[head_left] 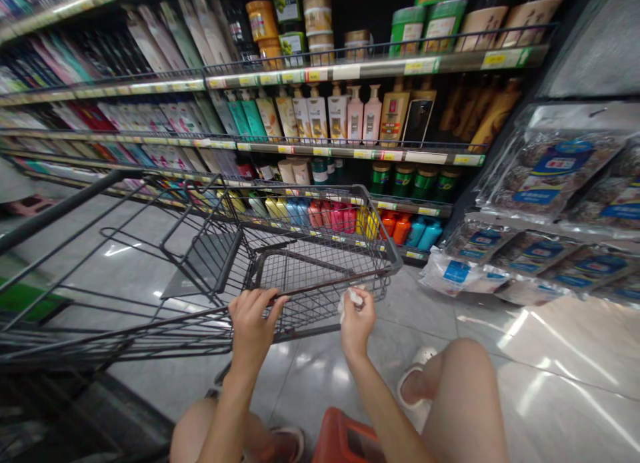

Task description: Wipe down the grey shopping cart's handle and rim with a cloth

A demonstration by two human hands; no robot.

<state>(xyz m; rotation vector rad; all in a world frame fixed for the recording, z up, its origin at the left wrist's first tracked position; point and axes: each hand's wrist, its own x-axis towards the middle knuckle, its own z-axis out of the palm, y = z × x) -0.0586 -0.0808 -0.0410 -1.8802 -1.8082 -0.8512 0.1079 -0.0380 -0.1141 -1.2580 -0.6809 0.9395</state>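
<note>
At the cart (325, 285), both hands (251, 316) curl, forearms slanting inward.

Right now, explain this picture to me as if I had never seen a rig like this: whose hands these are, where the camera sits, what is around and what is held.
No machine here: these are a person's own bare hands. The single picture comes from a camera worn on the head, looking forward and down.

The left hand is closed on the near rim of a black wire shopping cart. The right hand pinches a crumpled white wad, perhaps tissue or cloth; I cannot tell which.

Behind the cart, long store shelves hold rows of bottles and tubs. To the right hang clear plastic packs with blue labels. Below are the person's bare knees, a red plastic object, possibly a stool, and a grey tiled floor.
</note>
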